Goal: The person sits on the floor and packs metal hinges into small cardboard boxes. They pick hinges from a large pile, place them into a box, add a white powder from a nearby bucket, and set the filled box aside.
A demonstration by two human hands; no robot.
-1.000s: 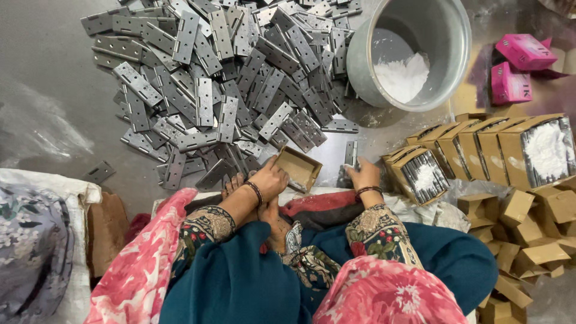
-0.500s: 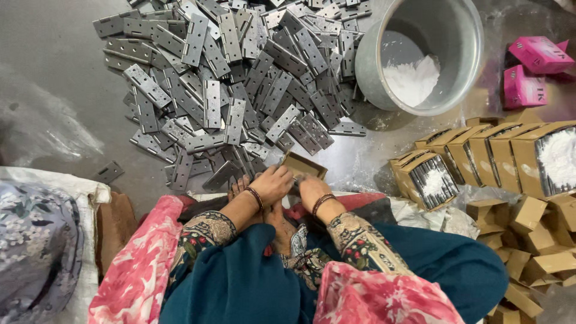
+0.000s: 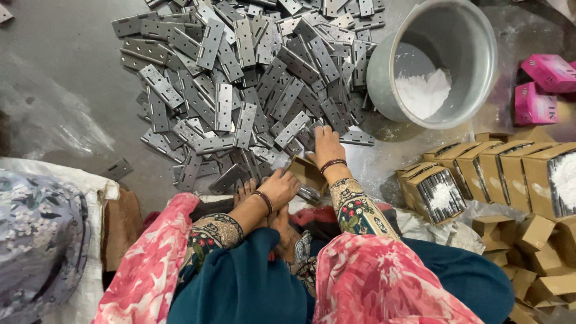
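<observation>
A big heap of grey metal hinges (image 3: 252, 78) covers the floor in front of me. My left hand (image 3: 281, 187) rests on a small brown cardboard box (image 3: 307, 174) that sits on the floor by my feet, steadying it. My right hand (image 3: 325, 144) reaches forward past the box to the near edge of the heap, fingers down on the hinges there. Whether it grips one I cannot tell. Both wrists wear dark bangles.
A grey metal pot (image 3: 441, 60) holding white powder stands at the upper right. Filled brown boxes (image 3: 510, 174) line the right side, with flat empty ones (image 3: 540, 252) below. Pink boxes (image 3: 543, 84) lie far right. A patterned cloth (image 3: 42, 240) lies left.
My right hand has moved from beside the box at the right, across it, and forward onto the edge of the hinge heap. The left hand has stayed on the small box.
</observation>
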